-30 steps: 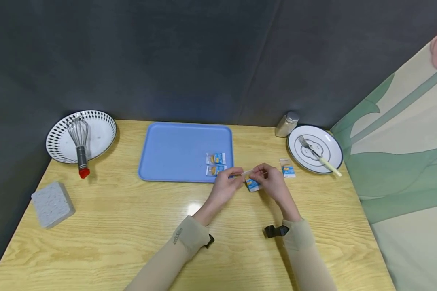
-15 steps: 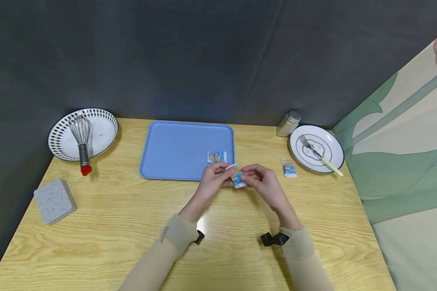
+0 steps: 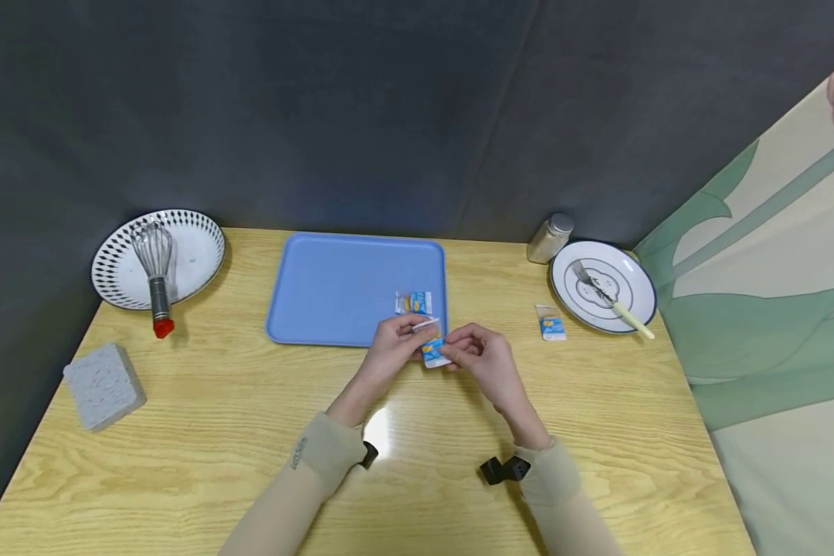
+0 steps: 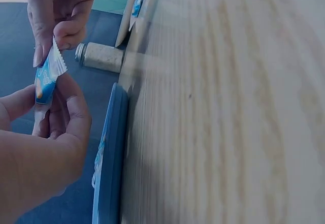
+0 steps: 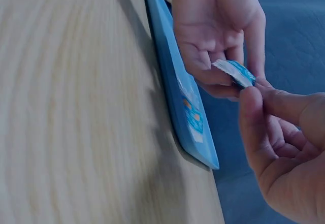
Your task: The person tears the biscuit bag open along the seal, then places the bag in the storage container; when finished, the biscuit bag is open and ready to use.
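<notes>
Both hands meet over the front right corner of the blue tray [image 3: 347, 286], above the table. A small blue-and-clear wrapped snack packet [image 3: 434, 351] is between them. My left hand [image 3: 387, 347] pinches its clear end between thumb and fingers. My right hand [image 3: 485, 359] pinches its right edge with thumb and forefinger. The packet's white crimped end shows in the left wrist view [image 4: 57, 64]. A similar packet [image 3: 414, 302] lies flat on the tray. Another packet [image 3: 550, 323] lies on the table at the right.
At the left stands a black-and-white patterned plate [image 3: 194, 262] with a whisk [image 3: 157, 282] across it, and a grey sponge-like block [image 3: 104, 386] nearer. At the right are a lidded shaker jar [image 3: 550, 238] and a plate [image 3: 632, 278] bearing a fork [image 3: 618, 307].
The hands have moved left with the packet, from beside the tray to its front right corner. The left hand now covers the place where a second tray packet was seen.
</notes>
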Tool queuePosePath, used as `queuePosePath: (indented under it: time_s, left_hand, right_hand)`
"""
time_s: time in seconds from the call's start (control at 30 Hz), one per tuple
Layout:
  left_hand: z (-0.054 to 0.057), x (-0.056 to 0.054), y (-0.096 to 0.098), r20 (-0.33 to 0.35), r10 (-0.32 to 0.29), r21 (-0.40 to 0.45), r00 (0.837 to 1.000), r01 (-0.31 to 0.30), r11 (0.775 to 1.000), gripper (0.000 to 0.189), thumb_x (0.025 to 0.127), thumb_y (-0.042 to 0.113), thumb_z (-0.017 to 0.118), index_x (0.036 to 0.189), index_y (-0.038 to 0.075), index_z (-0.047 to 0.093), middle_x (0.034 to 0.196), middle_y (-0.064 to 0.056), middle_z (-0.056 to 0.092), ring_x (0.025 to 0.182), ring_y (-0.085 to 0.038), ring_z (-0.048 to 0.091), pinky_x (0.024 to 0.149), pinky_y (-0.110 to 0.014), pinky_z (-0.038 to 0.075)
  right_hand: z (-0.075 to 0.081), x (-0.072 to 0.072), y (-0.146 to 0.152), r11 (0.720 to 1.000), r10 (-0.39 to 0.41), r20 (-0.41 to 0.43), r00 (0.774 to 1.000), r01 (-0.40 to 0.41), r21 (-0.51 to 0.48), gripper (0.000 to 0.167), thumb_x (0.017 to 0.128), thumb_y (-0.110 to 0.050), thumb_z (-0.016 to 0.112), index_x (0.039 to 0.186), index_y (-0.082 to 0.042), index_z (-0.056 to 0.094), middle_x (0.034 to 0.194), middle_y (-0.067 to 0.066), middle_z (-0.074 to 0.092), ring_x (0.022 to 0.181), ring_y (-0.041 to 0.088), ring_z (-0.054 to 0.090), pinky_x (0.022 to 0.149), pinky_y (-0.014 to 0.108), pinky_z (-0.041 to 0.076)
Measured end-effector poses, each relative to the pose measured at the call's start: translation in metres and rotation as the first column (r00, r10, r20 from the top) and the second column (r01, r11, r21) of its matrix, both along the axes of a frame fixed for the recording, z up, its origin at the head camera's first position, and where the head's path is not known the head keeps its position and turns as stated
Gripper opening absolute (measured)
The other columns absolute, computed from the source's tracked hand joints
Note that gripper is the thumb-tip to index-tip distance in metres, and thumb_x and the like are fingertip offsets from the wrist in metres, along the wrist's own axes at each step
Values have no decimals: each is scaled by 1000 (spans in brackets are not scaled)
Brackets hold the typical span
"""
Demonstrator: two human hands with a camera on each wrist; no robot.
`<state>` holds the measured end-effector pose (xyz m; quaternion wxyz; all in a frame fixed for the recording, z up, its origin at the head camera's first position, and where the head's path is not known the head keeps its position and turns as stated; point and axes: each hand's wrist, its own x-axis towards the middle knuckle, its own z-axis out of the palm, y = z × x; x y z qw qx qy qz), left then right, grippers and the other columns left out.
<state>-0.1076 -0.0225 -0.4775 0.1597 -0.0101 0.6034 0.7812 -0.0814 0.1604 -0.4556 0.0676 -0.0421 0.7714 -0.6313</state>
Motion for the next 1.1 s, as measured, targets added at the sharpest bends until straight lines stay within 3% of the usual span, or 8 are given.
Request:
queuePosePath:
  time_s: [0.17,0.4,0.57,0.73,0.97,1.1]
  left_hand:
    - [0,-2,-9,12,-24,2,1000,24,1000,29,101,5,72,124,-13,68,97,-1,74,82,-7,67,69,-23,57]
    - [4,-4,-20,10,-70,-6,998,70,998,22,102,6,71,118,-8,72,96,1,75,79,-9,67,67,-23,54]
    - [6,-3,-19,-27,-83,-77,996,81,994,16,104,7,70,114,-4,76,93,4,75,75,-8,61,65,-23,49]
    - [4,-3,-20,-36,-53,-114,998,48,992,21,105,10,67,116,-5,76,99,2,73,77,-9,57,67,-25,46]
    - [2,-5,-22,-129,-51,-226,990,21,974,21,106,11,69,118,-4,77,117,-12,75,108,-24,72,93,-32,57]
    - [3,-6,-21,-168,-54,-236,984,13,972,18,106,6,69,116,-6,75,119,-18,74,113,-33,73,96,-38,59]
  right_hand:
    - [0,3,-6,999,37,-32,999,-37,9,8,97,7,74,102,12,70,89,18,73,77,47,72,71,45,64]
    - [6,-8,-8,990,75,-128,989,-59,126,9,104,-2,70,107,6,72,93,15,74,82,43,72,73,47,64]
    - [8,-16,-12,983,83,-147,986,-57,174,9,102,-3,74,107,4,71,94,14,72,80,41,71,70,38,63]
    - [8,-21,-17,975,87,-149,985,-53,214,9,101,-5,75,106,2,71,93,11,71,79,31,70,68,24,59]
    - [10,-29,-18,954,155,-162,974,-105,282,8,101,-3,75,104,3,71,93,11,71,77,17,67,67,24,56]
    - [11,-32,-18,951,159,-141,977,-113,287,10,101,-6,76,104,2,71,93,10,71,76,19,68,65,24,56]
